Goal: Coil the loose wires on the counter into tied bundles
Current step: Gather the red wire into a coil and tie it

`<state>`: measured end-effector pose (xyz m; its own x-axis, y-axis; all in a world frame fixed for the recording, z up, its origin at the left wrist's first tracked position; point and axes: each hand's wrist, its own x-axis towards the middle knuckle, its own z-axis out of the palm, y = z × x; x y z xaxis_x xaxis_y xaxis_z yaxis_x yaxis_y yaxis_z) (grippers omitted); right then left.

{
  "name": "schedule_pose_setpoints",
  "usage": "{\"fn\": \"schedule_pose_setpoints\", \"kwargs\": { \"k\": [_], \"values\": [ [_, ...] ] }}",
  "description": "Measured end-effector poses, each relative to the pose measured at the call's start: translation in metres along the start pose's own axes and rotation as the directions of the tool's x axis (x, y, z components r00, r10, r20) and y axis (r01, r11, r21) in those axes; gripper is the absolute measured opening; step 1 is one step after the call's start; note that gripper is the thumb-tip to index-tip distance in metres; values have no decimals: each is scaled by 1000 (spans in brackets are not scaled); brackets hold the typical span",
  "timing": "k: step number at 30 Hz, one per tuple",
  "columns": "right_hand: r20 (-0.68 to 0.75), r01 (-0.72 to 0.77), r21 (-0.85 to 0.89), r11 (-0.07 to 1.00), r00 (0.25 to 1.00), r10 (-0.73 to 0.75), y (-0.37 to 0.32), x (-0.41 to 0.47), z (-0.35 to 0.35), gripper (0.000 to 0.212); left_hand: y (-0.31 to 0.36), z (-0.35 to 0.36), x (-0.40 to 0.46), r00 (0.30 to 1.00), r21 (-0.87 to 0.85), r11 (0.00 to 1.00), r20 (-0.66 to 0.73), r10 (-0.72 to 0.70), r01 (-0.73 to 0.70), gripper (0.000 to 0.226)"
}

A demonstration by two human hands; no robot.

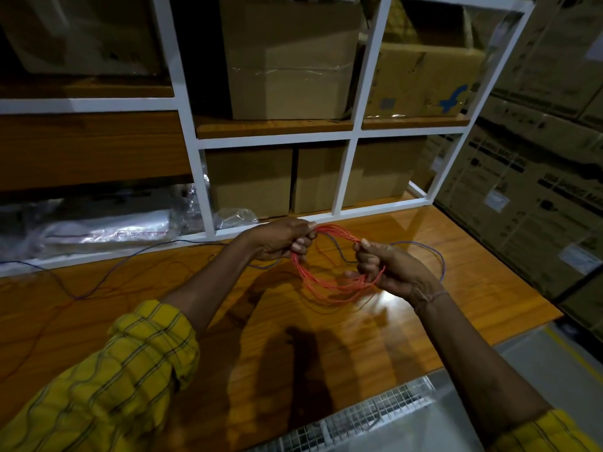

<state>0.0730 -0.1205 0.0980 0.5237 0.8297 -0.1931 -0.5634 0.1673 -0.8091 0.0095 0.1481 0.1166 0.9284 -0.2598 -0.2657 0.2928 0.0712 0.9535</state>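
Observation:
A coil of thin red wire (321, 282) hangs in several loops above the wooden counter (326, 337). My left hand (280, 239) pinches the coil's top left part. My right hand (388, 267) grips the coil's right side, fingers closed around the loops. A loose purple wire (107, 278) trails across the counter to the left, and another purple loop (437, 256) arcs behind my right hand. Thin dark wires lie flat on the counter at the left.
A white-framed shelf (346, 177) with cardboard boxes (287, 60) stands behind the counter. Clear plastic bags (107, 226) lie on the low shelf at left. Stacked cartons (538, 174) line the right. A wire mesh tray (359, 415) sits below the counter's front edge.

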Motion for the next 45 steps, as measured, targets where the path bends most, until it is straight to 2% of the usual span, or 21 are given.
{"fn": "schedule_pose_setpoints", "kwargs": {
  "k": [5,10,15,19,24,28,32,34,36,38,41,43,45],
  "values": [
    [-79,-25,29,999,997,27,-13,9,-1,34,-2,6,3,998,1,999,-50,49,-49,29],
    [-106,-38,118,992,993,51,-25,35,-10,41,-9,1,12,991,70,993,-89,98,-92,31],
    [-83,-69,119,990,993,79,-30,51,-18,25,-1,2,9,987,102,991,-124,103,-90,29],
    [-129,-107,50,993,985,113,-31,66,-24,33,-2,1,12,988,167,984,-129,86,-63,31],
    [-111,-65,-47,997,992,60,-24,85,-31,32,-12,-3,18,977,268,963,-196,79,-25,31],
    [-96,-47,-113,993,995,36,-17,98,-38,31,-18,-3,23,943,229,973,-322,85,-10,29],
    [-57,-20,-313,950,998,3,-17,100,-37,34,-21,-5,23,911,193,981,-408,62,20,28],
    [-35,-81,-369,926,997,73,-21,100,-36,48,-21,-5,20,906,321,945,-416,83,61,31],
    [11,-157,-427,891,984,179,-28,102,-36,67,-19,-3,15,911,504,857,-395,116,109,33],
    [82,-191,-471,861,962,259,-31,104,-33,72,-16,-1,10,923,619,772,-364,121,143,32],
    [138,-199,-546,814,937,321,-25,108,-24,68,-15,-3,6,939,689,708,-326,111,156,31],
    [159,-186,-592,784,927,339,-15,111,-18,46,-19,-9,0,939,695,700,-327,106,163,32],
    [147,-192,-627,755,922,357,-4,115,-13,25,-27,-15,-7,942,653,741,-325,86,158,34]
  ]
}}
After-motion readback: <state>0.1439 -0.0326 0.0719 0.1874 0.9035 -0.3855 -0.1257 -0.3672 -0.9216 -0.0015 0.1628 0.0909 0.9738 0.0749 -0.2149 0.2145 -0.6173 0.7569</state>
